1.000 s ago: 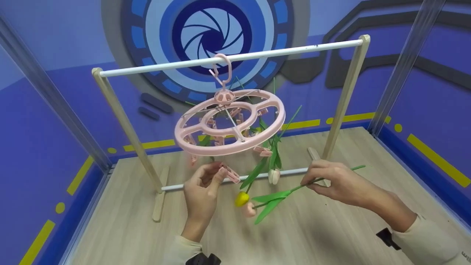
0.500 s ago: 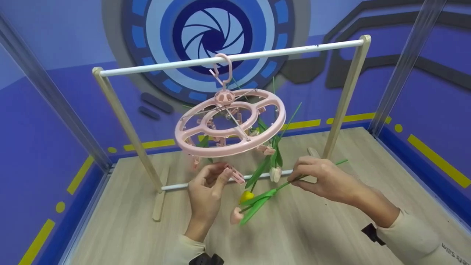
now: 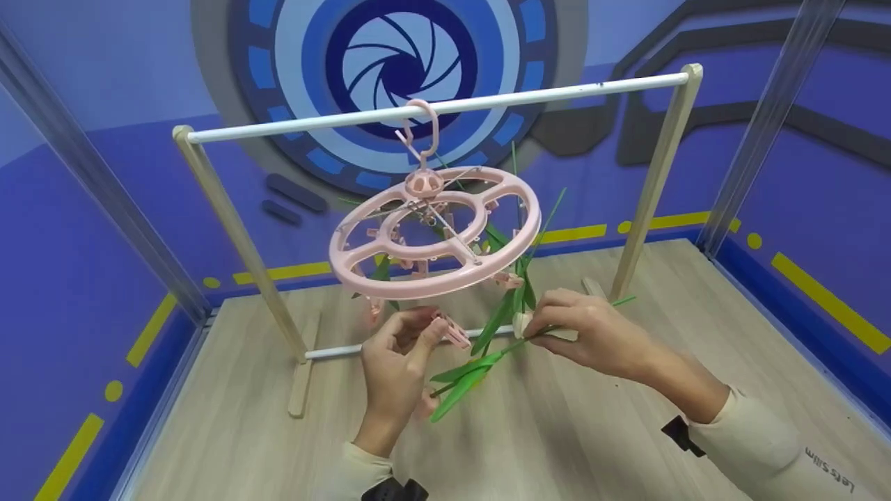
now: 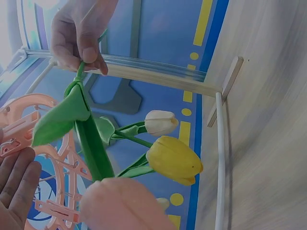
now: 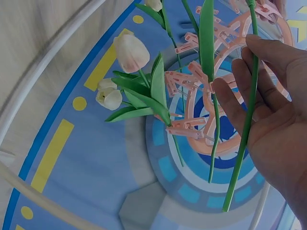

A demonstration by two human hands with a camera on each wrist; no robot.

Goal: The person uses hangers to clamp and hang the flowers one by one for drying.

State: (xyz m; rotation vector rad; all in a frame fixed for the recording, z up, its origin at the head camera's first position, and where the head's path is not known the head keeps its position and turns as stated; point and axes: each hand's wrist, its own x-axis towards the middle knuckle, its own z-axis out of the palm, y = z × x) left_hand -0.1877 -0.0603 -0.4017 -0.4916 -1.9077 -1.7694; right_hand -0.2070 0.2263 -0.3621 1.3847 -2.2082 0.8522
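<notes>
My left hand (image 3: pixel 391 365) pinches a pink clothespin (image 3: pixel 456 332) below the near rim of the round pink drying hanger (image 3: pixel 428 285). My right hand (image 3: pixel 595 332) pinches the green stem (image 5: pixel 252 96) of an artificial tulip. Its pale pink bloom (image 4: pixel 120 203) points down and left, under my left hand, partly behind its green leaves (image 3: pixel 463 390). A white tulip (image 4: pixel 160 122) and a yellow tulip (image 4: pixel 173 159) hang bloom-down close by. In the head view the held tulip's leaves cover most of the yellow bloom, and my right fingers touch or overlap the white one.
The hanger hooks over the white top bar (image 3: pixel 299 127) of a rack with wooden posts (image 3: pixel 658 181). A lower white bar (image 3: pixel 334 353) crosses near the wooden tabletop (image 3: pixel 230 431). Several more clothespins (image 3: pixel 374 309) dangle from the hanger. Patterned walls (image 3: pixel 125 209) enclose the space.
My right hand has moved left with the tulip, whose bloom swung left and down under my left hand. My left hand has shifted slightly right with the clothespin, and the hanger has turned a little.
</notes>
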